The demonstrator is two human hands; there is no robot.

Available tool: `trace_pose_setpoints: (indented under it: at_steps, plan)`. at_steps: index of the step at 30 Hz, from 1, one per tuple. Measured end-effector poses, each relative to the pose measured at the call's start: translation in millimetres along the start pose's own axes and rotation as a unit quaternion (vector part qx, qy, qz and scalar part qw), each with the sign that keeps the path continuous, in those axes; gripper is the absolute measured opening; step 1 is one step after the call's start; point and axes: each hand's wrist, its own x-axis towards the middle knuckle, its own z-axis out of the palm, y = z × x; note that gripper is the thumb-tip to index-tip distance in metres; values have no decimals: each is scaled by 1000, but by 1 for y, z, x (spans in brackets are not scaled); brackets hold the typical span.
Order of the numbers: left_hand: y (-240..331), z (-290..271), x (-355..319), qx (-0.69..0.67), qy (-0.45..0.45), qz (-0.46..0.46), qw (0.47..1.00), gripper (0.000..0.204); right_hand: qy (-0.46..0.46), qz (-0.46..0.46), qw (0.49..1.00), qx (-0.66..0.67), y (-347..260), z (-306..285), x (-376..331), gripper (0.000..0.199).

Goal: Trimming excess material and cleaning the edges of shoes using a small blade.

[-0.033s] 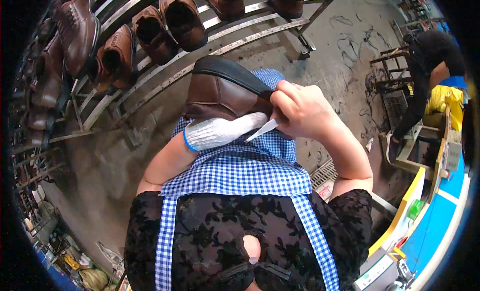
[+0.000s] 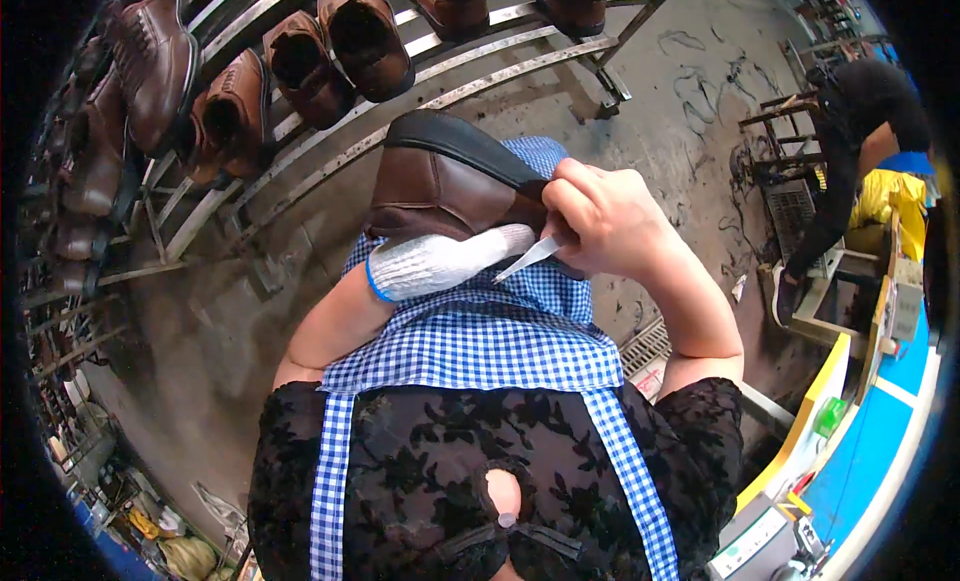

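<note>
A brown leather shoe (image 2: 430, 186) with a black sole rim is held over my lap, above a blue checked apron (image 2: 480, 341). My left hand (image 2: 440, 261), in a white knitted glove with a blue cuff, grips the shoe from below. My right hand (image 2: 600, 216), bare, is closed around a thin metal blade (image 2: 525, 259) whose tip points toward the gloved hand at the shoe's lower edge.
A metal rack (image 2: 300, 171) at the upper left carries several brown shoes (image 2: 340, 56). Another person in dark clothes (image 2: 850, 151) bends over at the right. A yellow and blue machine edge (image 2: 860, 401) lies at the lower right. Grey stained floor (image 2: 690, 71) spreads between.
</note>
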Motion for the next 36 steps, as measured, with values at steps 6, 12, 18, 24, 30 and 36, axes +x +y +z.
trace_pose_setpoints:
  at_steps: [6,12,18,24,30,36]
  plan:
    - [2,-3,1,-50,15,-42,998,48,30,68,995,70,12,-10,-12,22]
    - [13,-13,-4,-83,61,-16,995,50,-3,278,933,227,29,-11,-53,19]
    - [-3,-10,5,-190,50,-40,980,48,38,279,932,227,-8,28,-95,69]
    - [85,-55,-41,378,303,199,852,56,129,263,887,358,-17,79,-35,60]
    - [120,-69,-87,458,375,157,791,48,142,129,894,405,-9,59,59,52]
    - [109,-88,-86,385,430,337,744,39,123,181,768,602,-10,72,95,51]
